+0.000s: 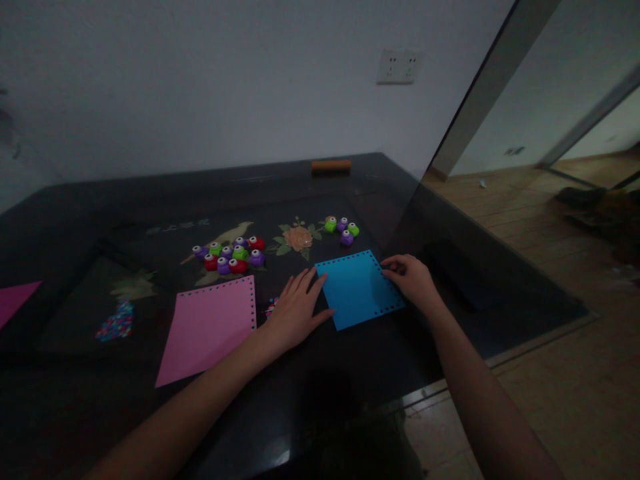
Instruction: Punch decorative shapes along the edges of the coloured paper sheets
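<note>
At blue sheet, L grip spread, touching; R grip curled (pinch unclear).

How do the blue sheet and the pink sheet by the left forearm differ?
Fingers of the left hand and right hand are at the blue sheet, none at the pink sheet. The left forearm hides the pink sheet's lower right corner, not the blue sheet's. Both have dark dots along far and right edges.
</note>
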`<state>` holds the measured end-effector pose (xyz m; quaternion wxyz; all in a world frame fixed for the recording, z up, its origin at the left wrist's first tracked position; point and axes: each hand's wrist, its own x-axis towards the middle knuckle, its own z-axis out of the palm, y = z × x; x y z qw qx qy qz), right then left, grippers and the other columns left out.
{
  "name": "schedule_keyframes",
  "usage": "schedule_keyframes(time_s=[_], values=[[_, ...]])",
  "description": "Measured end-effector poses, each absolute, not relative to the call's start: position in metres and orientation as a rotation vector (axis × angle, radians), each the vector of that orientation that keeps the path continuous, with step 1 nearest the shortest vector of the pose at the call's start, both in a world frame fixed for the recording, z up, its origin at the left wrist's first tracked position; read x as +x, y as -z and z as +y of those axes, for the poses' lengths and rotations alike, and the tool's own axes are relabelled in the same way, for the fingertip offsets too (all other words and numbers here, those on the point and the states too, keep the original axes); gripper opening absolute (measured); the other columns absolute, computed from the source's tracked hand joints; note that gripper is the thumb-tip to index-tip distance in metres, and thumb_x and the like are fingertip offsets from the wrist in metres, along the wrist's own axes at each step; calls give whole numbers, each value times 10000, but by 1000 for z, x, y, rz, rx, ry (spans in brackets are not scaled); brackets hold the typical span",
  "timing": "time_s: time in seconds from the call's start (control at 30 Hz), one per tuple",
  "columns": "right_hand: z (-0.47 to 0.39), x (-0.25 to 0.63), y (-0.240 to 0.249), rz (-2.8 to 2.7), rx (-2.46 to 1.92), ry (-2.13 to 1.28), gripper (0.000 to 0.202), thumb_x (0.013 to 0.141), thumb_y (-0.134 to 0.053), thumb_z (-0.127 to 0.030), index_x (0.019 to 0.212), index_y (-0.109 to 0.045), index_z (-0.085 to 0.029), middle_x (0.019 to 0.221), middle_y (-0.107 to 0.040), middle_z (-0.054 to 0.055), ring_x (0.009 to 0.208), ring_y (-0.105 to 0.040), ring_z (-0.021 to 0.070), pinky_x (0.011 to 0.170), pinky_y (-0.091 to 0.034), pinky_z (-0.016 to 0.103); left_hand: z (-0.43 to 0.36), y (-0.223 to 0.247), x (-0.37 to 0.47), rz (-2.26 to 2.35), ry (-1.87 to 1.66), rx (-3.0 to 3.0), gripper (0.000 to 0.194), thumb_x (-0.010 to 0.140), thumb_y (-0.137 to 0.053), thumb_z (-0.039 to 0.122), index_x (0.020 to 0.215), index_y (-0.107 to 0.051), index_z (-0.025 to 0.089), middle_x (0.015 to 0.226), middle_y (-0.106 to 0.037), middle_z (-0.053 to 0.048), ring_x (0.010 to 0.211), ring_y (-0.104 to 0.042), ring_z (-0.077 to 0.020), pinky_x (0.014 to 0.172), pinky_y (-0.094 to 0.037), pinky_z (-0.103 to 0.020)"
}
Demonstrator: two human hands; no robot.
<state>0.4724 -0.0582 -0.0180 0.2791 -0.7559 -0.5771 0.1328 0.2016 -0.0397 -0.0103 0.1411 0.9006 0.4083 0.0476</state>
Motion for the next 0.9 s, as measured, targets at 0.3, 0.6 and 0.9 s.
schedule_keyframes(time_s=[0.3,0.6,0.9], values=[[-59,473,19,-1516,-2002,-342,193,711,-611,-192,876,-700,-146,767,-572,41,649,-533,159,620,-428,293,-19,-17,185,1012,-438,2437,407,886,-476,373,1266,-494,229,1374,-477,-79,1244,-460,-230,1037,-369,-409],[-59,473,20,-1413,-1864,-285,254,737,-569,-340,859,-683,-148,811,-644,74,692,-570,195,657,-450,334,-13,-14,74,1242,-793,2372,216,810,-428,151,918,-609,193,995,-672,-51,964,-617,-209,877,-469,-384],[-61,453,6,-1482,-1714,-145,291,818,-527,-401,937,-661,-172,933,-664,89,816,-609,223,715,-467,356,-1,7,2,1575,-893,2332,253,849,-415,227,984,-616,152,957,-659,-89,887,-617,-220,793,-482,-352]])
